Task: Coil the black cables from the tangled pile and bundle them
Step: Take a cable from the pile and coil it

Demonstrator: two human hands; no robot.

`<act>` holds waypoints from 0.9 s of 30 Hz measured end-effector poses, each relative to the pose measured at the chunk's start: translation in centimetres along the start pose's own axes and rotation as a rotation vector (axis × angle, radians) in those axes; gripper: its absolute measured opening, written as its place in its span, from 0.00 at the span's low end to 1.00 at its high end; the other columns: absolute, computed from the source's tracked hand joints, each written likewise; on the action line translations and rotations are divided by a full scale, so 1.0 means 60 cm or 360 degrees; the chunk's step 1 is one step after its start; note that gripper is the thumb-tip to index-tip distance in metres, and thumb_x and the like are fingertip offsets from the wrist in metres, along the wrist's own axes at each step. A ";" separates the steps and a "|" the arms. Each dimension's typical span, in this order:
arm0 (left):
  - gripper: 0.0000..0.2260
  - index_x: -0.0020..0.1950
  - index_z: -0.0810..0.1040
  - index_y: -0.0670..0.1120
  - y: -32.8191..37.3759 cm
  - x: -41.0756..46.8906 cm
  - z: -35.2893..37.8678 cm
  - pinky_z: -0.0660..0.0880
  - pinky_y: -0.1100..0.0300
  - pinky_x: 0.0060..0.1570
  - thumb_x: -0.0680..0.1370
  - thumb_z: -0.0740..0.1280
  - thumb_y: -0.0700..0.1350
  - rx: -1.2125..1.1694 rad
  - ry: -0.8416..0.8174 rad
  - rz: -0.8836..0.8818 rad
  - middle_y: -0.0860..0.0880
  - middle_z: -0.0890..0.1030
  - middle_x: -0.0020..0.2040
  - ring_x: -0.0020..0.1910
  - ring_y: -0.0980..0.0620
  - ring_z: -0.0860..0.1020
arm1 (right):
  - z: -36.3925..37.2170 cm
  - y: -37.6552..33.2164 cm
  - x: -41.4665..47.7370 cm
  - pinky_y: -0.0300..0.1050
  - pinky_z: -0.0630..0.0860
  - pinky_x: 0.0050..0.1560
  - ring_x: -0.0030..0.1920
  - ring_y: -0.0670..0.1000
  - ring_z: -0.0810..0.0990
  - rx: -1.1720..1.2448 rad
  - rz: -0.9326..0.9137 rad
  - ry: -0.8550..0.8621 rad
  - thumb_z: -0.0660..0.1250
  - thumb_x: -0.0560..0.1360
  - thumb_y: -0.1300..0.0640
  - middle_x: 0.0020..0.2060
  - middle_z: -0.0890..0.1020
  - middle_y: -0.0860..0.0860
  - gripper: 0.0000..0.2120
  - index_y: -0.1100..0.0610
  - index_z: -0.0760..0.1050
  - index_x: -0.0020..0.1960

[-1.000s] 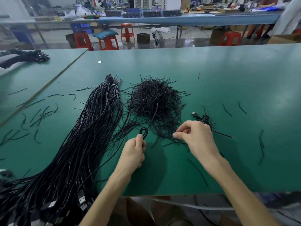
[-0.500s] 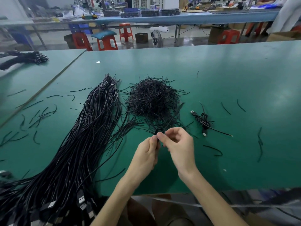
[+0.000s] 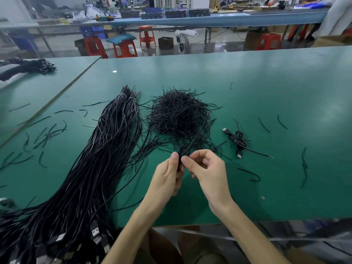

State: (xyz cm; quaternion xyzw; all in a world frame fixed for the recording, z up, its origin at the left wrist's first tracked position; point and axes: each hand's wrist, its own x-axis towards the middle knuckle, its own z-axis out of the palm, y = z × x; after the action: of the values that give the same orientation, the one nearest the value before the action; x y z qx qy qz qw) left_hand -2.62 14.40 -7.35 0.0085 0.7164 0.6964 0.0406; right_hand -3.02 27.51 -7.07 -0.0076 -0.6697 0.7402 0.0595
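A small black cable coil (image 3: 183, 150) stands up between my two hands above the green table (image 3: 266, 82). My left hand (image 3: 167, 176) grips the coil's lower part, thumb pressed against it. My right hand (image 3: 205, 168) pinches the same coil from the right with thumb and forefinger. One loose end of the cable runs up and right over a mound of short black ties (image 3: 179, 115). A long thick bunch of black cables (image 3: 99, 159) lies to the left, with USB plugs at its near end. One coiled, tied cable (image 3: 237, 140) rests on the table to the right.
Short black tie pieces (image 3: 249, 173) are scattered across the table on both sides. Another dark bundle (image 3: 28, 66) lies on the neighbouring table at far left. The table's near edge runs just below my wrists. Red stools (image 3: 124, 48) and benches stand behind.
My right hand came in from the right and joined my left hand at the coil. Both hands have since risen slightly, and the coil now shows above the fingertips.
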 end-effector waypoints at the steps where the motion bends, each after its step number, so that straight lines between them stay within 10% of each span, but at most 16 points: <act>1: 0.21 0.36 0.69 0.49 -0.001 0.002 -0.001 0.57 0.66 0.22 0.86 0.53 0.56 0.0048 0.0017 0.0029 0.57 0.64 0.28 0.23 0.57 0.59 | -0.001 0.000 0.002 0.40 0.77 0.39 0.37 0.48 0.80 -0.0073 -0.0023 -0.0027 0.78 0.72 0.56 0.36 0.84 0.50 0.09 0.57 0.79 0.47; 13: 0.25 0.37 0.74 0.47 -0.040 0.030 -0.076 0.60 0.57 0.27 0.85 0.52 0.61 0.0562 0.0491 -0.0292 0.56 0.68 0.24 0.23 0.55 0.64 | -0.035 0.000 0.078 0.30 0.72 0.40 0.37 0.37 0.79 -0.0643 -0.0096 0.0308 0.76 0.75 0.55 0.35 0.83 0.45 0.03 0.52 0.82 0.44; 20: 0.22 0.38 0.72 0.46 -0.021 0.021 -0.053 0.60 0.61 0.25 0.87 0.53 0.54 0.0454 0.0422 -0.0215 0.56 0.68 0.26 0.24 0.56 0.64 | -0.015 0.020 0.050 0.36 0.75 0.39 0.36 0.42 0.80 -0.0351 0.0028 0.0185 0.75 0.76 0.53 0.38 0.84 0.47 0.04 0.51 0.80 0.46; 27: 0.19 0.41 0.69 0.44 0.008 -0.001 -0.035 0.58 0.65 0.22 0.87 0.54 0.52 0.0264 0.0279 -0.0055 0.56 0.63 0.26 0.23 0.56 0.59 | -0.027 0.015 0.043 0.47 0.70 0.61 0.57 0.47 0.73 -0.1052 -0.0183 0.0101 0.70 0.79 0.50 0.50 0.80 0.44 0.04 0.49 0.81 0.51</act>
State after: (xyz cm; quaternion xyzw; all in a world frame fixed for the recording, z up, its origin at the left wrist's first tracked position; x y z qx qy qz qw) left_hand -2.70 12.33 -6.79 -0.0615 0.7724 0.6320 -0.0110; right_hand -5.51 29.31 -7.95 -0.0116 -0.8707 0.4776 0.1163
